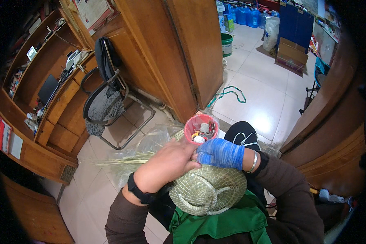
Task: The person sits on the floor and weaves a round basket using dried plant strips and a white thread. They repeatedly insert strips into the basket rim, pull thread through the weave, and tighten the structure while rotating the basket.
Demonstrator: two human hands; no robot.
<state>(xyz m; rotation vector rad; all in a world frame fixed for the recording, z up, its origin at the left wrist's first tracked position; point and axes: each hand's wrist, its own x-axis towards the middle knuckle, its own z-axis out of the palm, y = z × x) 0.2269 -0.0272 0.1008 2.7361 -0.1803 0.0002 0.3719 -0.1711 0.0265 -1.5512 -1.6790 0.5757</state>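
A coiled, stitched basket of greenish plant fibre (pixel 201 192) rests on the lap over a green apron (pixel 219 222). My left hand (pixel 170 161), bare with a black band at the wrist, lies at the basket's far edge, its fingers meeting those of the other hand. My right hand (pixel 221 154), in a blue fingerless knitted glove, is bent over the same edge. The fingertips are partly hidden, so what they pinch is unclear. Long pale grass strands (pixel 125 161) stretch out to the left from beneath my left hand. Clear plastic sheeting (pixel 152 141) lies around them.
Just beyond the hands stands a red bucket (pixel 186 129) holding white twine balls and tools. A metal-framed chair (pixel 129 135) stands at left by a wooden desk (pixel 62 103). A green strap (pixel 241 96) lies on the tiled floor near the open wooden door (pixel 198 45).
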